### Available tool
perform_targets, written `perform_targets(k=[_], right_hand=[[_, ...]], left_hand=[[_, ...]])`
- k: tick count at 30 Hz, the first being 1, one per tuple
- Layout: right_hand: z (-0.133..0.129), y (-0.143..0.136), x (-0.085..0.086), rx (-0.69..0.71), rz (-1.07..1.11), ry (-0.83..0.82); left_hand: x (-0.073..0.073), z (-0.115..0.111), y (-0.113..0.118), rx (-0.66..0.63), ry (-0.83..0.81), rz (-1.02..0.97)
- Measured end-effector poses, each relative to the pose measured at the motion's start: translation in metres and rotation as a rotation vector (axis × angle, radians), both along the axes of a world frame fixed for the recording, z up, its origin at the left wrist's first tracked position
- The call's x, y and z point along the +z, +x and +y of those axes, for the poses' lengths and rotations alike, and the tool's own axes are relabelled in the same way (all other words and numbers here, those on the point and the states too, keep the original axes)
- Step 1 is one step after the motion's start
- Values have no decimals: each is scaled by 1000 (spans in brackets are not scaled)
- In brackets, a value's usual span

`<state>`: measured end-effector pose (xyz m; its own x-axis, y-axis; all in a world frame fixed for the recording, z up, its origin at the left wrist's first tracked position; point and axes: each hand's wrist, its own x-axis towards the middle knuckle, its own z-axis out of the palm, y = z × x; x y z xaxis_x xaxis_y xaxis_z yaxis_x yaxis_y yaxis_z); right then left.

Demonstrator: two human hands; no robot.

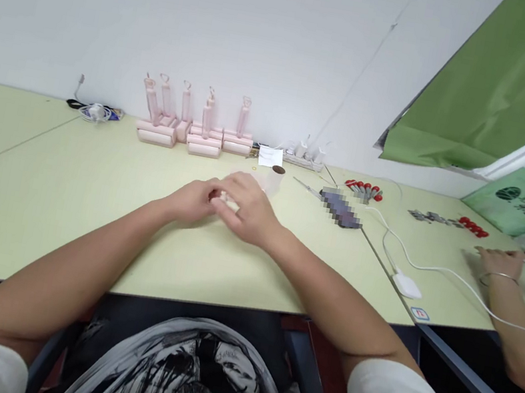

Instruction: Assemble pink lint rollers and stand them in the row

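My left hand [195, 199] and my right hand [251, 208] meet over the middle of the table. Their fingers are curled round a small cream-coloured piece [230, 201], mostly covered by the fingers, so its kind cannot be made out. Just beyond my right hand is a whitish roll [272, 181] with a brown core at its end; part of it is hidden behind the fingers. Farther back, several pink lint rollers [205, 142] with upright handles stand in a group near the wall.
A phone [341, 210] lies right of my hands. Beyond it are red-and-grey parts [363, 191], a white cable and a white charger [407, 285]. A power strip [302, 161] and a coiled cable [96, 112] lie by the wall. Another person's hand [502, 262] rests at right.
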<state>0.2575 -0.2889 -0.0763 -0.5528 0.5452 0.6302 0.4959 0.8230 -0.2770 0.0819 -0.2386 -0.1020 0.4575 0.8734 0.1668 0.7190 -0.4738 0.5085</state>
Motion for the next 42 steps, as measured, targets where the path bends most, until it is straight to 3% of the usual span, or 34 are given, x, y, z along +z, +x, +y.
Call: perform_targets(k=[2,5,8,12,15,20,23,27,34,42], right_hand=[[18,16,-11,-176,63,-123],[31,32,-27,-168,153,-472],[32,32,-33,-141,364,-679],[34,28,-28,-201,686,-752],[37,27,-29,-205,852,-781],[32,20,-38,26,866,-921],[28,17,-39,90,775,-891],[29,20,-38,52,870,-832],[30,21,-45,100,811,-998],[22,12,-45,-23,711,-739]], left_hand=[[0,-3,3,-143,4,-55],[-1,-6,7,-278,39,-135],[-2,-7,8,-234,89,-135],[-3,-5,10,-63,125,-14],[-5,-4,12,-26,111,44],[-7,-9,13,-111,76,-55],[-7,-11,13,-205,55,-169],[-8,-9,12,-132,77,-170],[-8,-8,12,-169,71,-54],[-8,-21,29,-86,93,-58]])
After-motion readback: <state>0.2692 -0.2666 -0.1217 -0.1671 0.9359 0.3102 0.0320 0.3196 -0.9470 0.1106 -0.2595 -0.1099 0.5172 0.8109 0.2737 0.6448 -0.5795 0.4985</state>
